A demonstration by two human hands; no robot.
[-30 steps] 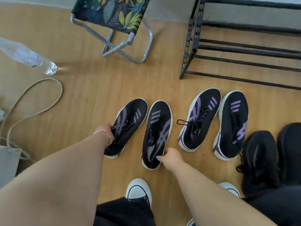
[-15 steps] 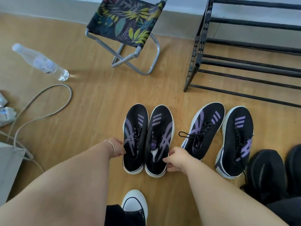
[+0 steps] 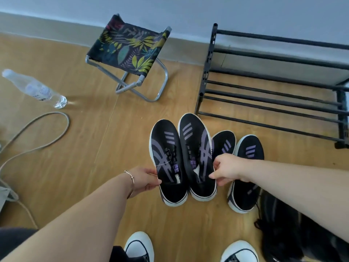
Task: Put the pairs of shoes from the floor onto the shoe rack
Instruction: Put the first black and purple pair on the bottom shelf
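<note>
Hands, left hand (image 3: 144, 179) and right hand (image 3: 227, 170), each pinching one black purple-striped shoe (image 3: 170, 163), tongue lettering unreadable.

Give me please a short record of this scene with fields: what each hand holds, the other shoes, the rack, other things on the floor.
left hand: grips the left shoe of the black and purple pair at its outer edge
right hand: grips the right shoe of the same pair
second pair: same design, on the floor, partly behind the right hand
black shoes: on the floor at lower right
shoe rack: black bars, no shoes visible on it
other things: folding stool, water bottle, cable
</note>
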